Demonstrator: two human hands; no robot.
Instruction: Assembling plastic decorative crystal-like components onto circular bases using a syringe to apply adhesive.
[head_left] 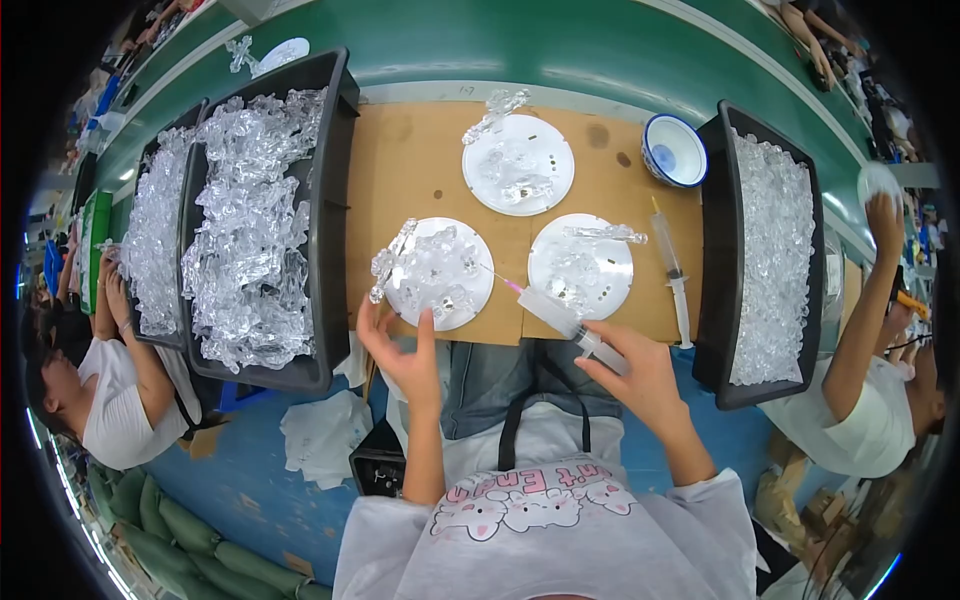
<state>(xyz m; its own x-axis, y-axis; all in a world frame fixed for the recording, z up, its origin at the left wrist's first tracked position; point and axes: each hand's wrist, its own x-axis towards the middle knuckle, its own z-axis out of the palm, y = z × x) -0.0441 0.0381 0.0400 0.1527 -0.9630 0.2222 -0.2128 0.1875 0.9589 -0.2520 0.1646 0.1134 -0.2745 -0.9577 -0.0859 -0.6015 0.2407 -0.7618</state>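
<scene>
My right hand (645, 375) is closed around a syringe (550, 312) with a pink needle hub. Its needle points left over the near-left white round plate (458, 318). Beside that plate my left hand (408, 368) has its fingers spread, with the fingertips close to a clear plastic piece (384, 266) that overhangs the plate's left edge. Whether they touch it I cannot tell. More clear pieces lie on this plate, on the near-right plate (541, 252) and on the far plate (545, 128). Small dark bits dot the plates.
Cardboard (395, 150) covers the worktop. A black bin (338, 130) of clear pieces stands at left, another bin (712, 300) at right. A blue-rimmed bowl (676, 155) and a second syringe (668, 250) are by the right bin. People sit on both sides.
</scene>
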